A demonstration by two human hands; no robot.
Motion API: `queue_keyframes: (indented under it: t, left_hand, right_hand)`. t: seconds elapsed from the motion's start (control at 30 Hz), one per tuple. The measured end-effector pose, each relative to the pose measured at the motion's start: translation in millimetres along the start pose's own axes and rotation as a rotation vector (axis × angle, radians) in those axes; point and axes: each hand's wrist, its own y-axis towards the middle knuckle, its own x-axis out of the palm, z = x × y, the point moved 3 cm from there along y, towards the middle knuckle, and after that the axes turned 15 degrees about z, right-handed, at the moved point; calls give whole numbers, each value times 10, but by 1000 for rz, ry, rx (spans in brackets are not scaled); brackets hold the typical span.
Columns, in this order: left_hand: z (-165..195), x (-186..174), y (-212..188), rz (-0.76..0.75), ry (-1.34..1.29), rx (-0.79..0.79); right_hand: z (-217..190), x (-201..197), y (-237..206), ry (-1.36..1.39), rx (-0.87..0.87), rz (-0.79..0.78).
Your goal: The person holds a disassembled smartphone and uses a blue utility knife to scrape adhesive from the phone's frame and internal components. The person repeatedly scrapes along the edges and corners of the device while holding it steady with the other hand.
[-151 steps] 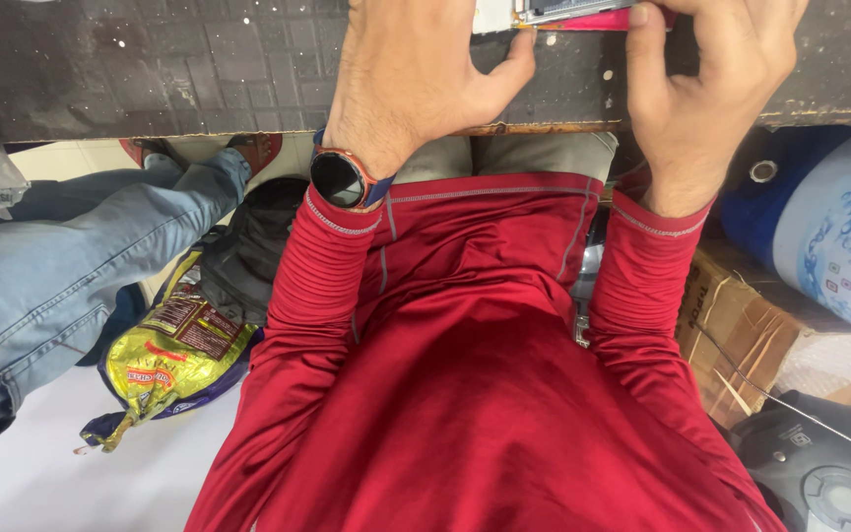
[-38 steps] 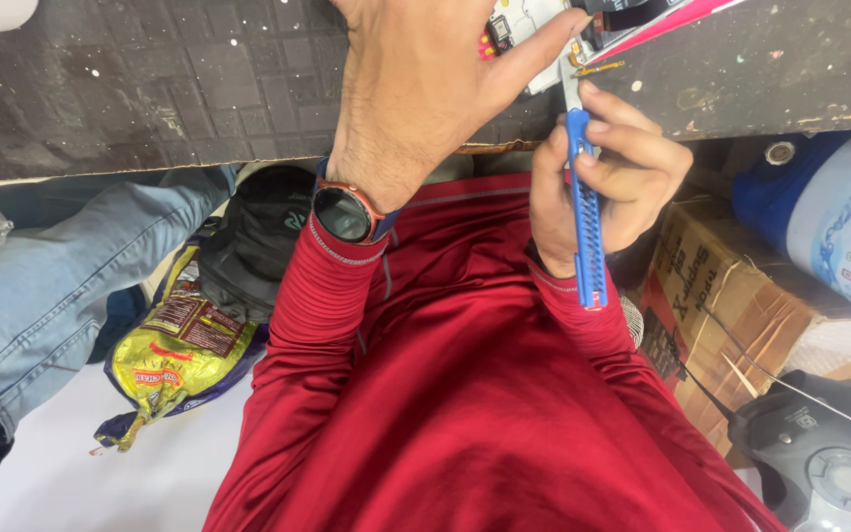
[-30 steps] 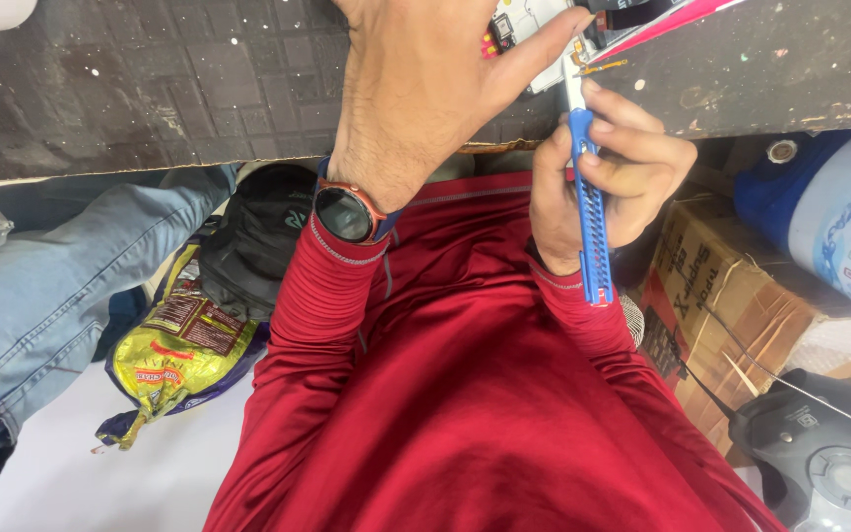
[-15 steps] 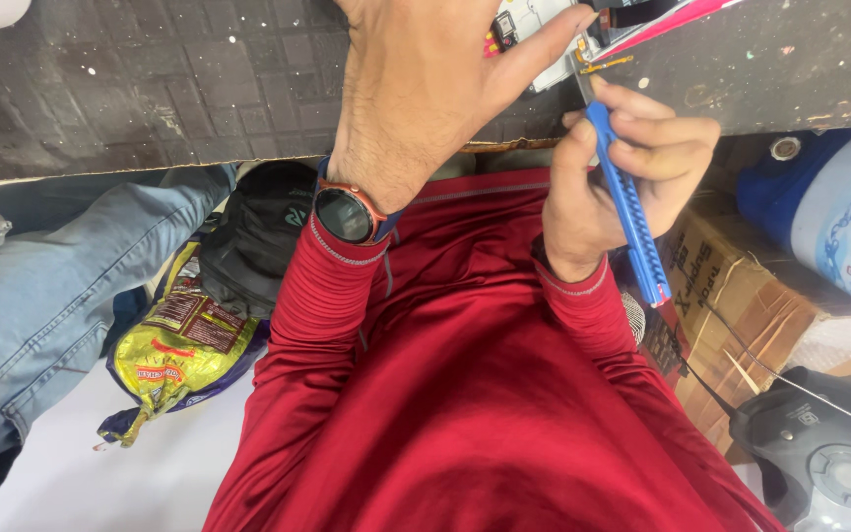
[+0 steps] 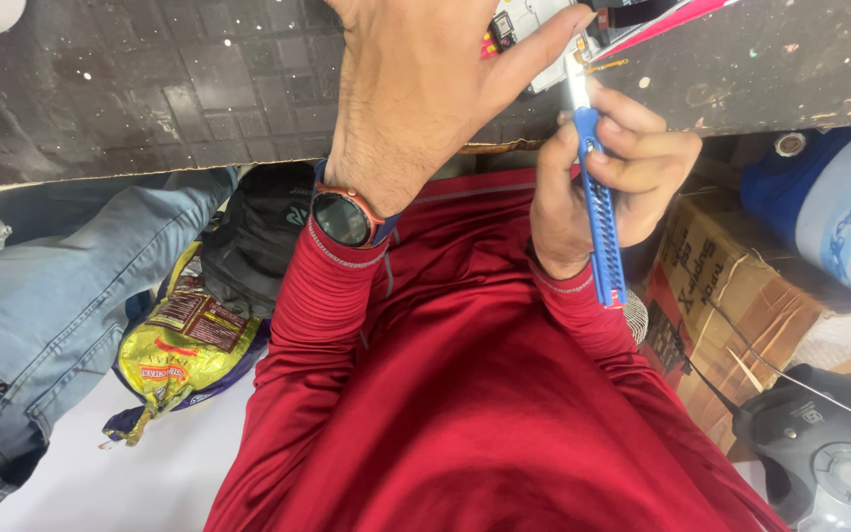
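Observation:
My left hand (image 5: 425, 89), with a black watch (image 5: 342, 219) on its wrist, presses flat on a small white object (image 5: 534, 20) at the front edge of the dark tiled table (image 5: 150, 89). A pink strip (image 5: 662, 22) sticks out beside the object. My right hand (image 5: 622, 167) grips a blue utility knife (image 5: 601, 236), handle pointing down toward my red shirt. Its blade tip touches the white object just beside my left thumb. Most of the object is hidden under my left hand and cut off by the frame's top edge.
Another person's leg in blue jeans (image 5: 61, 296) is at the left. Below the table lie a yellow snack bag (image 5: 184, 345) and a black bag (image 5: 258, 232). A cardboard box (image 5: 731, 286), a blue and white jug (image 5: 839, 207) and a black appliance (image 5: 829, 453) stand at the right.
Five seconds ago both hands held the object and no knife showed. Since then my right hand has worked the knife at the object, swinging its handle from slanted back to nearly upright.

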Motion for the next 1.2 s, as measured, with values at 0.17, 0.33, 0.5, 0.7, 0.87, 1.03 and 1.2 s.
queue_keyframes:
  t: [0.17, 0.33, 0.5, 0.7, 0.87, 1.03, 1.2]
  left_hand:
    - [11, -13, 9, 5, 18, 16]
    - [10, -20, 0, 6, 10, 16]
    - [9, -14, -5, 21, 15, 24]
    - [-1, -17, -7, 16, 16, 22]
    - [3, -8, -3, 20, 6, 16]
    - [4, -4, -6, 23, -28, -11]
    - [2, -5, 1, 26, -36, -10]
  right_hand:
    - [-23, 37, 14, -36, -78, 3]
    - [-43, 51, 28, -56, -90, 5]
    - [-47, 54, 38, -53, -94, 14]
    - [-44, 72, 38, -34, -94, 11]
    - [-40, 66, 34, -55, -116, 12]
    - [5, 21, 27, 109, 90, -5]
    - [17, 7, 23, 194, 211, 57]
